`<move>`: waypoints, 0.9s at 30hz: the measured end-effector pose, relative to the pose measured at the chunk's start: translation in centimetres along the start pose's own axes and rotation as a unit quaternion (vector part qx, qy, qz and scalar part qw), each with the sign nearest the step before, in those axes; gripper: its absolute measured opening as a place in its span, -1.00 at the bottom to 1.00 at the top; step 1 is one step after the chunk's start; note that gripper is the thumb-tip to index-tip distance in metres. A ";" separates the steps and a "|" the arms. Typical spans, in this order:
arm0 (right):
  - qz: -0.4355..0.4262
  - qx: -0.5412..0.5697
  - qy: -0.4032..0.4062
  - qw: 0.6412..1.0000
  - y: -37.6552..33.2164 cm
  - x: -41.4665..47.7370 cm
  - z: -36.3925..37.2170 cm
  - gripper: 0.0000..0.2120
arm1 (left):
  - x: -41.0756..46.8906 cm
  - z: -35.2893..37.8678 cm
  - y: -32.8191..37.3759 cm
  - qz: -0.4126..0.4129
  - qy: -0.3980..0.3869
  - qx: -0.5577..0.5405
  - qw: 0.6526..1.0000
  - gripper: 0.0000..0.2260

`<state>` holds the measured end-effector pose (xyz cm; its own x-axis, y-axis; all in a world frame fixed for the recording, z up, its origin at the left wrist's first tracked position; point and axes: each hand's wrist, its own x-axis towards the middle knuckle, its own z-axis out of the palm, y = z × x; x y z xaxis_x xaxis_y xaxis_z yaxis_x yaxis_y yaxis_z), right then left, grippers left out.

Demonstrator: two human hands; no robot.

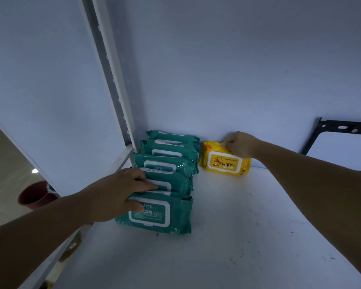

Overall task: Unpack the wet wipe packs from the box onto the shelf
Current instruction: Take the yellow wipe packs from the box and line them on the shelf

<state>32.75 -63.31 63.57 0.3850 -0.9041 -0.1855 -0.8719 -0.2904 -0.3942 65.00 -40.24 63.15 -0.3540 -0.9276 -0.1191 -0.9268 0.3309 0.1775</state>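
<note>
Several teal wet wipe packs (167,170) stand in a row on the white shelf (227,236), running from the back wall toward me at the left. My left hand (115,197) grips the top of the frontmost teal pack (165,217), thumb on its front label and fingers over its top edge. A yellow wipes pack (223,161) with a duck picture stands upright against the back wall, right of the teal row. My right hand (240,146) holds its top right corner. The box is out of view.
A white upright post (113,76) and side panel (50,90) close the shelf on the left. A black metal bracket (342,128) stands at the back right. A dark red bucket (37,195) sits on the floor at the lower left.
</note>
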 end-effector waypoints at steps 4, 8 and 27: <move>-0.025 0.002 -0.002 1.000 -0.3 0.6 0.2 -0.60 | -0.2 0.2 -0.2 0.002 0.009 -0.014 1.000 -0.50; -0.057 0.005 0.061 0.997 -0.1 0.8 0.6 -0.69 | -0.2 0.3 -0.3 0.004 0.014 -0.020 1.000 -0.52; -0.020 -0.335 0.142 0.931 0.1 -2.6 0.2 -0.84 | -0.2 -0.1 0.6 -0.030 0.002 -0.019 0.999 -0.52</move>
<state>31.70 -60.96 63.87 0.4088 -0.9071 0.1005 -0.8883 -0.3702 0.2719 64.52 -39.81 63.39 -0.2981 -0.9461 -0.1270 -0.9409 0.2688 0.2063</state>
